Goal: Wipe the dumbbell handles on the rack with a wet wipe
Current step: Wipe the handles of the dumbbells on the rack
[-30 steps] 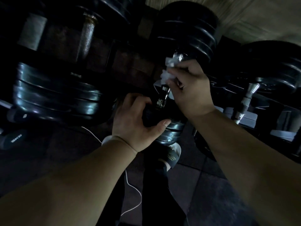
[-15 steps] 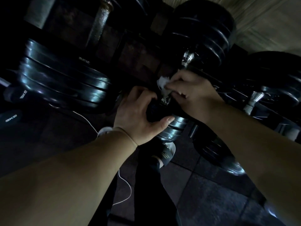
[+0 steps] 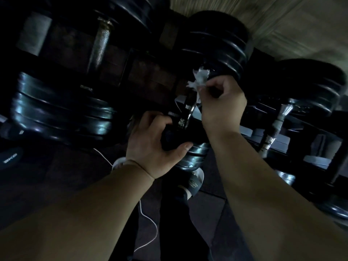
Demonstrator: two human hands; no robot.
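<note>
- A dim gym corner is showing, with a dark rack (image 3: 308, 131) carrying black dumbbells over a tiled floor (image 3: 216, 213).
- The handle (image 3: 188, 113) being cleaned is lying at the rack's front edge, running away from the person, its metal glinting between the two hands.
- The wipe (image 3: 199, 78) is sitting bunched at the handle's far end, just beside the far head (image 3: 218, 44).
- The right hand (image 3: 222, 102) is pinching the wipe, fingers curled round it; whether they are also closing round the bar is hidden.
- The left hand (image 3: 154, 146) is gripping the near head (image 3: 195, 157), fingers and thumb wrapped over it, steadying the dumbbell.
- Judging from this, the stroke is reaching its far end; doing it well is meaning keeping the wipe wrapped fully round the bar, pulling it along the whole length, and twisting to reach the underside while the left hand is stopping any roll.
- Another dumbbell (image 3: 62, 113) is resting to the left, a second bare handle (image 3: 276, 129) to the right.
- A shoe (image 3: 194, 182) and white cable (image 3: 148, 223) are showing below.
</note>
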